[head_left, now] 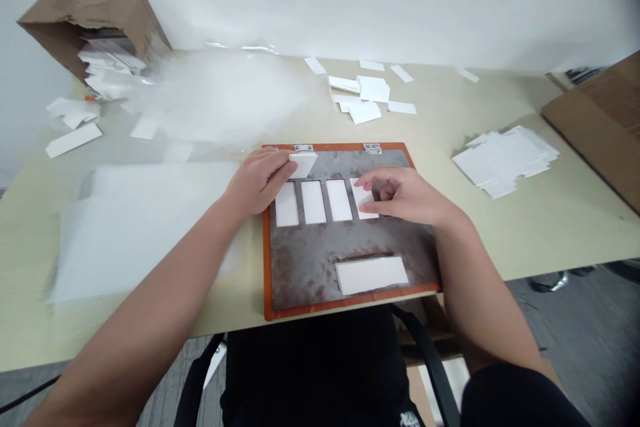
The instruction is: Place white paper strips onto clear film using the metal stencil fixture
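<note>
A rust-stained metal plate [305,260] with an orange frame lies on the table in front of me, with two hinges on its far edge. My left hand [259,181] pinches a white card [303,165] at the plate's far edge. Three white cards [313,202] lie in narrow slots, side by side. My right hand [406,197] has its fingertips on a fourth white card [363,199], which sits slightly askew in the slot furthest right. A wider white card [371,275] lies in a recess near the plate's front edge.
A tipped cardboard box [90,23] spills white cards at the back left. Loose cards [363,95] lie scattered at the back, and a messy stack [503,160] sits on the right. A clear plastic sheet [140,233] lies to the left. Brown cardboard [600,120] stands at the right edge.
</note>
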Tool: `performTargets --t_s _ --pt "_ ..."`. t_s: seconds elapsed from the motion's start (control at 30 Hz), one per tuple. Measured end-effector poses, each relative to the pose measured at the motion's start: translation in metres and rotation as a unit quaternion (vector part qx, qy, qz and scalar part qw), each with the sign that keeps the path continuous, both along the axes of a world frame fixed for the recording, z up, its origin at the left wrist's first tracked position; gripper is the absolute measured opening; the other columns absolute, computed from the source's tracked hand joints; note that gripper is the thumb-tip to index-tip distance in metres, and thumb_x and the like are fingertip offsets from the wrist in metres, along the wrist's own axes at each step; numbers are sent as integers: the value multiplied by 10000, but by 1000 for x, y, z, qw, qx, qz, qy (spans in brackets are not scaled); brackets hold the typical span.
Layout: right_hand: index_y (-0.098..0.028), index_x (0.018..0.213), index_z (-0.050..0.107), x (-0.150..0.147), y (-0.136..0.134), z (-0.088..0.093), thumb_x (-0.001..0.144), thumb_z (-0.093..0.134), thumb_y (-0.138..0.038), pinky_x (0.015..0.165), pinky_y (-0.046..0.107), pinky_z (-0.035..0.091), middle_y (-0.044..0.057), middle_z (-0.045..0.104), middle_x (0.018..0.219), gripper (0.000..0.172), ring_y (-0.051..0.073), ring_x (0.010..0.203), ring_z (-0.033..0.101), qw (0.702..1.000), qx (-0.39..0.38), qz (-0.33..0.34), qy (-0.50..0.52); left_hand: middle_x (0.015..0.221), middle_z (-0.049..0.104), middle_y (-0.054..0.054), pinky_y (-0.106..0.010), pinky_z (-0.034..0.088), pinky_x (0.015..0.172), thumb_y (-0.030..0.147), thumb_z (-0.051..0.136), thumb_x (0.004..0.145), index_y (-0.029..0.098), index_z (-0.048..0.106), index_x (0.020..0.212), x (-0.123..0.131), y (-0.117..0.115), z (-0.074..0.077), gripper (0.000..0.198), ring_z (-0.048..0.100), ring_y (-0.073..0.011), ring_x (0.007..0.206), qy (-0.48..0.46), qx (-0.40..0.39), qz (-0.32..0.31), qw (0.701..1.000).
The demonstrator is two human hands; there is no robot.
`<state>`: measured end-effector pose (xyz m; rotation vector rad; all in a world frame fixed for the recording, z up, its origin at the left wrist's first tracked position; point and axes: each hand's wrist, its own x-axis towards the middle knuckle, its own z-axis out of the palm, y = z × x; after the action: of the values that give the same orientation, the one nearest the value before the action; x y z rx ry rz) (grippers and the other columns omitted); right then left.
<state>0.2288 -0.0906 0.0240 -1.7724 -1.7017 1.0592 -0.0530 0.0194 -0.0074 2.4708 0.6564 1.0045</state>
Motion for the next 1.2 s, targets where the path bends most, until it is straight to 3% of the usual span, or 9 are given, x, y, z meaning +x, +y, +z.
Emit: performTargets --t_s 0.97,1.07,1.2 --pt "-224 956 699 0 0 1 709 795 -451 510 282 419 27 658 918 349 86 516 489 999 5 23 -23 604 286 36 -327 393 648 374 346 1043 238 224 693 1 -1 2 394 317 -156 564 6 -7 8 1000" --pt "-227 962 701 -2 -3 2 765 759 -490 493 299 437 41 678 960 334 91 487 509 998 57 0 7 601 275 39 -331 399 652 390 345 1045 240 219 695 1 -2 3 401 304 -158 558 4 -7 7 1000" --pt "-246 1043 730 -21 -3 16 886 642 -483 523 322 466 71 691 1087 297 107 529 536 974 219 -6 -55 592 303 38 -331 412 661 343 373 1031 241 236 694 1 -2 3 378 334 -163 564 0 -1 -4 1000"
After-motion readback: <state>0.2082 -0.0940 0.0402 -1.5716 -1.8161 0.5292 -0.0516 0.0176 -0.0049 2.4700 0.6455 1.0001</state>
